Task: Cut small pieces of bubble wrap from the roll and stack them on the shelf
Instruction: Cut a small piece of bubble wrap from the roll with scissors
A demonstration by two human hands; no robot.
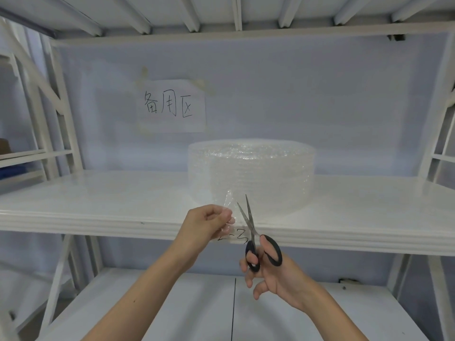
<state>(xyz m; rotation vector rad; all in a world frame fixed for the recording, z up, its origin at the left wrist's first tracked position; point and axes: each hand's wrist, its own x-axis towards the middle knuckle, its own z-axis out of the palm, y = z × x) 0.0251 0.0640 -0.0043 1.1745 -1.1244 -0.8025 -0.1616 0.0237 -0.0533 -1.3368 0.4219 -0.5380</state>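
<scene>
A wide roll of clear bubble wrap point(253, 173) stands on the white shelf point(98, 207), right of centre. Its loose end point(229, 200) hangs out over the shelf's front edge. My left hand point(209, 225) pinches that loose end between thumb and fingers. Just to the right, my right hand point(268, 274) holds black-handled scissors point(256, 237) with the blades slightly apart and pointing up at the wrap beside my left fingers.
A paper sign with handwriting point(172, 105) is taped to the back wall above the roll. White shelf uprights point(61, 114) stand at left and right. A lower shelf point(172, 311) lies under my arms. A handwritten label point(234, 238) marks the shelf edge.
</scene>
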